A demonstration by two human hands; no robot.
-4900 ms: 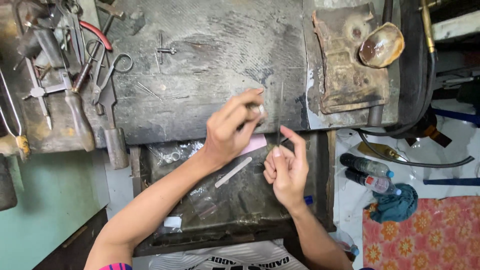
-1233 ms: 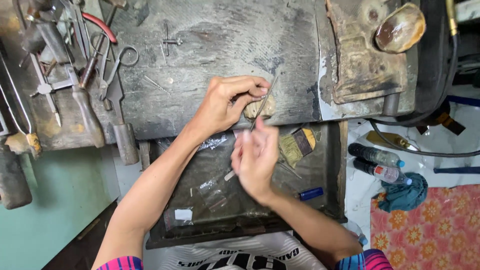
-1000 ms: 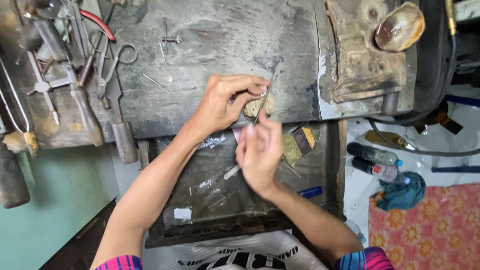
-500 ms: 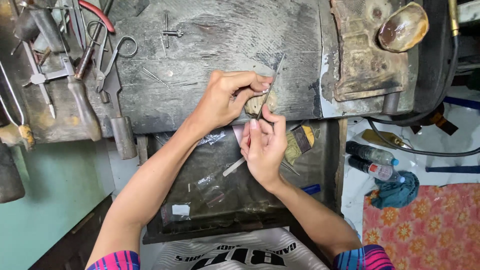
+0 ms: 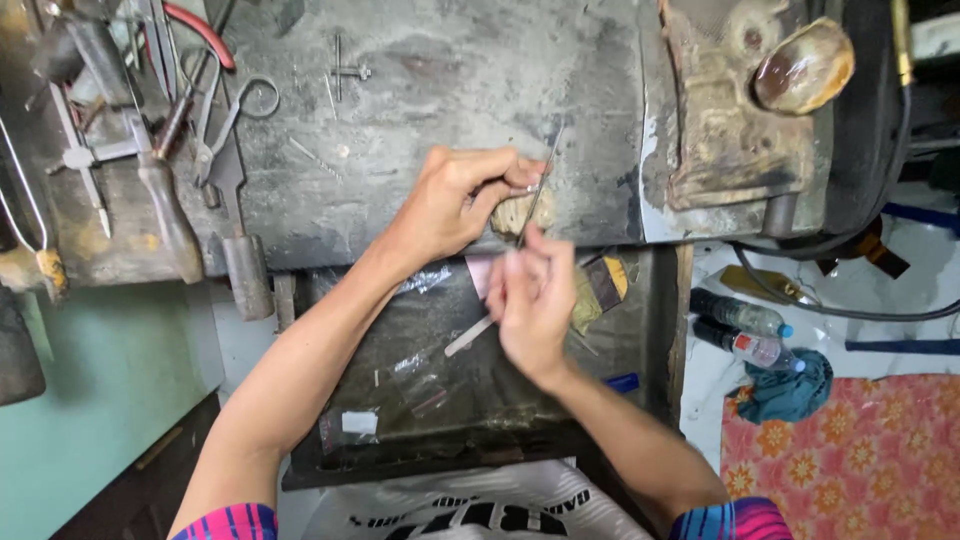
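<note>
Pinching thin metal file [image 5: 542,178] – right hand [image 5: 532,305] | left hand [image 5: 455,200] gripping small piece [image 5: 515,212]

We've got bare forearms, left hand [image 5: 455,200] and right hand [image 5: 535,305] gloveless, short sleeves striped pink, blue and purple.

Single head-worn view, looking steeply down, close over workbench [image 5: 450,90] edge

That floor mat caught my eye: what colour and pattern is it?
The mat is red-orange with yellow flower shapes, seen at the lower right of the head view.
</note>
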